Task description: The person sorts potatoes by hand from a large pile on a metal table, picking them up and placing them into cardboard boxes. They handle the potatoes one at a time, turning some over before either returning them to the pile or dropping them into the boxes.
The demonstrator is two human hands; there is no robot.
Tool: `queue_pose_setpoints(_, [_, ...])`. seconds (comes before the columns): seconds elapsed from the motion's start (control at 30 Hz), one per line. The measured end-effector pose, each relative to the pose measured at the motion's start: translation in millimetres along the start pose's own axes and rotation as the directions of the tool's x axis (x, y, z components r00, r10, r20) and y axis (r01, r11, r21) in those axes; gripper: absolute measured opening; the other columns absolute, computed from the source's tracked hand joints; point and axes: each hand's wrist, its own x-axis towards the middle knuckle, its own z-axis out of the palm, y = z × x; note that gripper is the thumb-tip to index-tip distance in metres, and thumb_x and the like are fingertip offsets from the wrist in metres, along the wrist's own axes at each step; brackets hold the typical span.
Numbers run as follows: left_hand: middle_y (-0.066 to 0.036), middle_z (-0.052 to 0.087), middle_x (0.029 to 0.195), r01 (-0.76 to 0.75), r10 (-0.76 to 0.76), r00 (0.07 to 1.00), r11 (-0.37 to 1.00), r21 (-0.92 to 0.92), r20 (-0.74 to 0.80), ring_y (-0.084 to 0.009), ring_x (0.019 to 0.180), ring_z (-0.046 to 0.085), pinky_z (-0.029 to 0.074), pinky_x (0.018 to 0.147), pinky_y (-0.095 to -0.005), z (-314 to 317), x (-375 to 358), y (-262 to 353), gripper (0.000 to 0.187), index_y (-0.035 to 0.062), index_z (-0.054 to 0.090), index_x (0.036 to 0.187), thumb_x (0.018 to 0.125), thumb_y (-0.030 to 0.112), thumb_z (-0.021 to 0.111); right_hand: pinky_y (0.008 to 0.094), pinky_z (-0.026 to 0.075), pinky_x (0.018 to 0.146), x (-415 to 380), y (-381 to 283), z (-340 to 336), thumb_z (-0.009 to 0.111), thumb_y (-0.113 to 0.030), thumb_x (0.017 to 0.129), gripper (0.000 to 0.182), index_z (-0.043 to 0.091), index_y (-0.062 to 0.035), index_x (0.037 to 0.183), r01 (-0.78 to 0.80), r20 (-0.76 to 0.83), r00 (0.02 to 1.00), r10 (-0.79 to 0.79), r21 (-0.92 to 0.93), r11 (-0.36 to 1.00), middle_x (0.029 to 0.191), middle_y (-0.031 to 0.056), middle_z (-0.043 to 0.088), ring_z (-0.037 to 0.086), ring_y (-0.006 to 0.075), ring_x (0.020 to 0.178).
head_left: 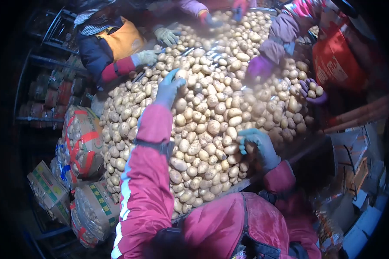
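Many pale potatoes (205, 151) lie heaped over a large table. My left hand (170, 87), in a grey-blue glove, reaches to the middle of the heap, its fingers curled round a potato (181, 74). Nearer the table's front edge, at the right, my right hand (259, 146) wears a similar glove. Its fingers are spread and bent above the potatoes, and no potato shows firmly held in it; its palm side is in shadow.
Co-workers' gloved hands (148, 57) work at the back left, others at the top and right. A purple-gloved hand (316, 98) holds potatoes. Filled sacks (82, 142) stand at left, cardboard boxes (354, 172) at right, near a red bag (337, 60).
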Motion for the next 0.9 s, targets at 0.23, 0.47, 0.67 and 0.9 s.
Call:
queue_pose_setpoints(0.23, [-0.01,0.064,0.135,0.018,0.036,0.904,0.992,-0.122,0.425,-0.0197,0.116,0.064,0.052,0.101,-0.0336,77.1,-145.3,9.9,0.067,0.0086,0.059,0.149,0.086,0.021,0.079,0.0404,0.061,0.086,31.5,5.8,31.9,0.063,-0.046,0.105,0.042,0.059,-0.0175,0.136,-0.289,-0.107,0.941,0.321,0.243,0.926,0.124,0.0015,0.064,0.065,0.0199,0.106])
queue_pose_setpoints(0.47, [-0.013,0.065,0.126,-0.536,0.311,0.801,0.754,0.38,0.512,-0.028,0.116,0.065,0.053,0.099,-0.0378,124.5,-222.2,-6.5,0.068,0.0081,0.063,0.142,0.079,0.02,0.086,0.0253,0.053,0.074,20.4,78.9,21.6,0.063,-0.038,0.107,0.035,0.066,-0.008,0.124,0.071,-0.08,0.995,-0.067,0.054,0.996,0.104,-0.0007,0.069,0.062,0.0092,0.087])
queue_pose_setpoints(0.67, [-0.014,0.066,0.134,-0.409,0.292,0.769,0.909,0.085,0.569,-0.0255,0.116,0.067,0.055,0.099,-0.0383,121.6,-242.8,-10.7,0.055,0.0028,0.063,0.14,0.09,0.018,0.08,0.0267,0.049,0.064,-53.6,11.0,41.0,0.052,-0.035,0.11,0.032,0.064,-0.0073,0.1,0.045,-0.329,0.944,0.019,0.184,0.982,0.089,0.0032,0.063,0.058,0.0119,0.07])
queue_pose_setpoints(0.9, [-0.02,0.062,0.138,-0.682,0.44,0.713,0.616,0.394,0.546,-0.037,0.13,0.058,0.044,0.114,-0.0452,67.6,-212.8,-68.7,0.054,0.0032,0.06,0.143,0.093,0.017,0.076,0.0304,0.042,0.06,-143.3,13.7,-17.4,0.049,-0.034,0.11,0.042,0.058,-0.0103,0.077,0.305,-0.294,0.925,-0.241,0.197,0.932,0.069,0.0008,0.054,0.047,0.0132,0.06])
